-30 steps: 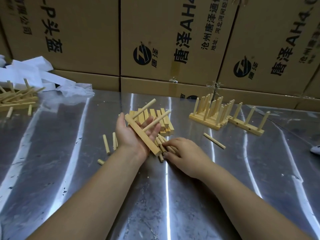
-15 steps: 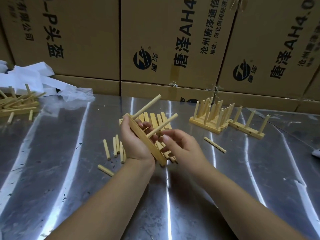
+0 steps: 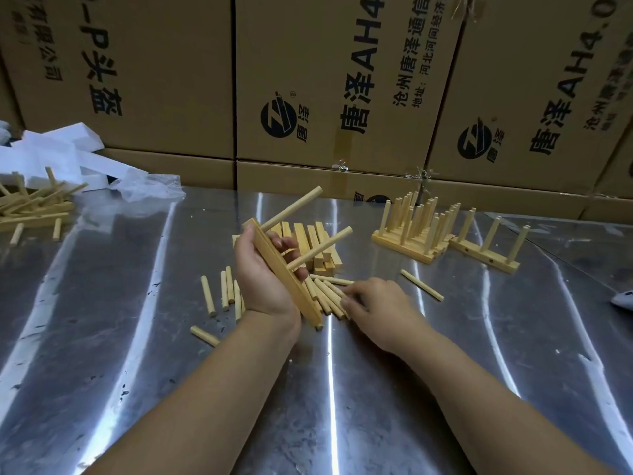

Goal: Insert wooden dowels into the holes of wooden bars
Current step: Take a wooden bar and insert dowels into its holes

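left hand [image 3: 263, 279] grips tilted wooden bar [image 3: 303, 303] | two seated dowels [image 3: 322, 246] | right hand [image 3: 380, 303] has dropped from bar onto loose dowels [image 3: 325, 293] beside bar's lower end, pinch unclear | likely third-dowel pickup

Dim, warm indoor light. Long white glare streaks run across the reflective metal bench [image 3: 102, 337], brightest near its middle. Wide-angle distortion bends the cardboard boxes [image 3: 342, 80] at the edges. Focus is soft throughout, with faint shadows.
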